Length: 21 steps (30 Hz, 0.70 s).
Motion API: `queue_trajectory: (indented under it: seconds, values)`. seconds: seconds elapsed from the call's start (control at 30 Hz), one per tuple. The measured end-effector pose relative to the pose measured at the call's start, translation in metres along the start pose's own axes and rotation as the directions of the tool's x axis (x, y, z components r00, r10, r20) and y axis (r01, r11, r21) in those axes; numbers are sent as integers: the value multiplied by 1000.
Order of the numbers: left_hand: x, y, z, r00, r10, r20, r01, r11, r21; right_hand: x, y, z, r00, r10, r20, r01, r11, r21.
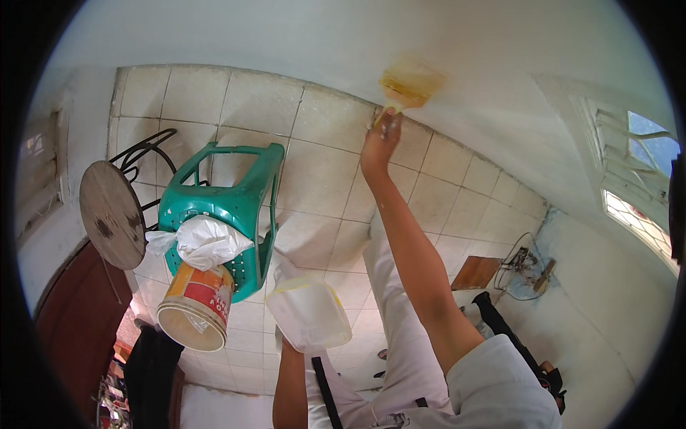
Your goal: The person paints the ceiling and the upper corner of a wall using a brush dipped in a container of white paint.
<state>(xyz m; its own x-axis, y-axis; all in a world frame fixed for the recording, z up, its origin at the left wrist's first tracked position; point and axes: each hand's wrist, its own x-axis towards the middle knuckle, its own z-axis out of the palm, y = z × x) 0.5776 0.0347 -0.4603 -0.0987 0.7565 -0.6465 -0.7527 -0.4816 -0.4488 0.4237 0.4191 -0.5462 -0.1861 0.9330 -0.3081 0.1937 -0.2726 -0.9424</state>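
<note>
Noted in the right hand [382,143], closed with fingers curled about its handle: a wide, flat, amber-yellow spreader [410,86], blurred. Seen directly beyond the fingers, past the far edge of the floor, with the length from handle to blade running outward and slightly rightward. Held over the face of the smooth white wall [286,36]; whether touching, not possible to tell through the blur. Far nearer to the right hand than to the left.

Found well back and to the left of the right hand: a translucent white, box-shaped plastic container [311,318] with a yellow-stained rim, long axis slanting from far left to near right. Located at the end of the bare left forearm [291,386], with the left hand hidden behind; opening and hold not possible to tell. Well apart from the spreader.

Recorded farther left, on the cream tiled floor [321,171]: a green plastic stool [200,200] bearing a bunched white plastic bag [212,242], with a yellow-and-red round bucket [207,289] just beside the bag. Logged toward the floor's left edge: a round brown wooden seat [112,214] with black metal legs.
</note>
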Motion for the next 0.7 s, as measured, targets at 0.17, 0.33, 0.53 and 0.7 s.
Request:
queue_trajectory:
  seconds: [0.17, 0.33, 0.53, 0.7]
  values:
    - [2, 8, -9, 1000, 3, -15, -3, 1000, 1, 79, 161, -12, 951, 303, -63, -310, 929, -203]
    - [2, 10, -29, 997, 78, -26, -79, 997, -19, 83, 186, 4, 867, 492, -76, -476, 773, -419]
    - [24, 14, -39, 998, 65, -20, -65, 998, -26, 116, 229, -12, 829, 554, -78, -538, 750, -385]
    - [40, 19, -44, 998, 59, -6, -59, 998, -15, 127, 245, -13, 842, 536, -63, -522, 779, -349]
